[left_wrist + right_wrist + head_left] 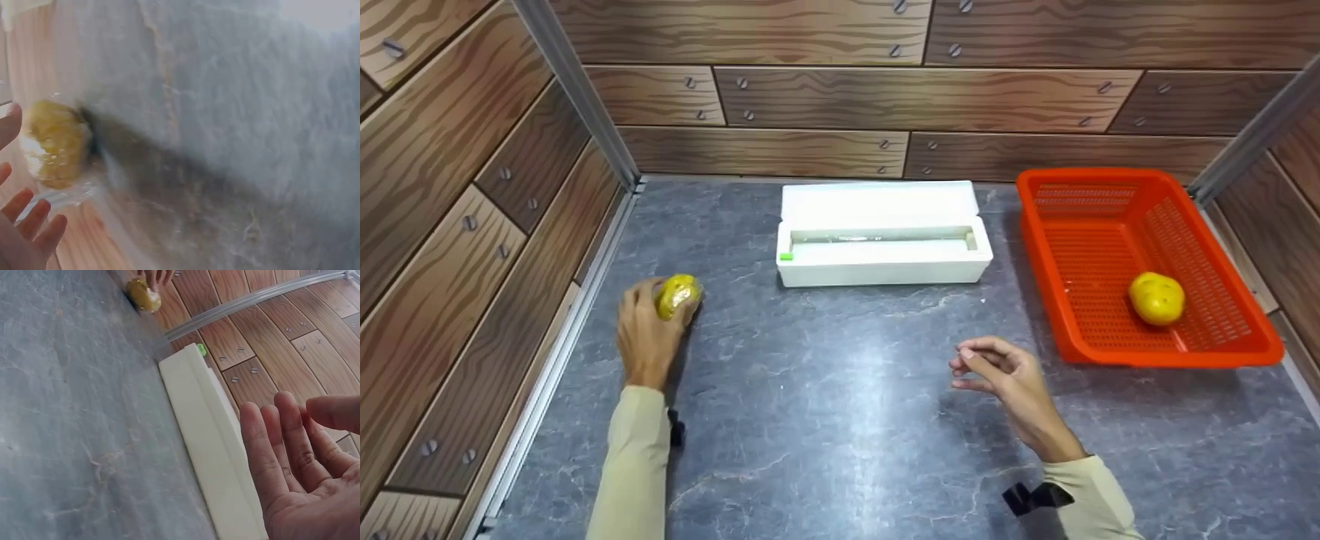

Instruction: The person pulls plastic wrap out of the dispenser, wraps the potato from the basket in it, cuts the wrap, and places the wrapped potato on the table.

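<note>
Spreading loosely beside a film-wrapped yellow fruit (676,295) at scene left, the left hand (649,331) shows no firm clasp; the right hand (1017,384), empty with relaxed fingers, hovers at near right. Light, even fingertip contact should suit the slick wrapping, guarding against a roll. On the gray marbled tabletop (810,390), a white box (885,274) sits far center, left of a red basket (1170,358) carrying another yellow fruit (1156,300). Wood-print walls (922,97) enclose the bench.

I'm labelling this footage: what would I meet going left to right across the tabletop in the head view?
Wrapped yellow fruit → open white box → right hand → red basket with a second yellow fruit inside.
</note>
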The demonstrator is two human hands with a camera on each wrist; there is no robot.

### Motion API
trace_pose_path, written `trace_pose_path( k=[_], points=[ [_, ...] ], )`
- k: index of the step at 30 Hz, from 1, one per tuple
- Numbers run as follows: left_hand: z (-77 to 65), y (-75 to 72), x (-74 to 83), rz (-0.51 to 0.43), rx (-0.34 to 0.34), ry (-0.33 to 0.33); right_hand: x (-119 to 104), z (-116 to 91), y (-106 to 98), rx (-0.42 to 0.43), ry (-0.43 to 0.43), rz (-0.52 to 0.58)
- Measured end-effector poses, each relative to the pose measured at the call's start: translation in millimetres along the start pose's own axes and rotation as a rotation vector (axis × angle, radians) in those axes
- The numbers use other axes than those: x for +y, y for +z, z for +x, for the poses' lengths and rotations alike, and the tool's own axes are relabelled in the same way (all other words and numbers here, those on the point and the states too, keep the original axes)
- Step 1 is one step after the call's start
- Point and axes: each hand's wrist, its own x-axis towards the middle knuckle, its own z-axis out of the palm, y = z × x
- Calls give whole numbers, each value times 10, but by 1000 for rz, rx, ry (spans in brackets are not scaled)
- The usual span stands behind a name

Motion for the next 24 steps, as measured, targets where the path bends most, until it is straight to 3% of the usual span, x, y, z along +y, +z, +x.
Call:
trace_pose_path(
  k=[7,12,19,24],
  points=[
    [-228,-128,230,-102,61,82,-187,56,-38,9,-106,-19],
    [-385,-69,461,-116,71,213,-272,131,-72,22,-139,-77],
    [-398,115,899,-160,18,447,-433,448,-79,67,-273,-359],
    [-300,245,1225,-165,-44,534,-584,752,-45,112,-393,-567]
  ],
)
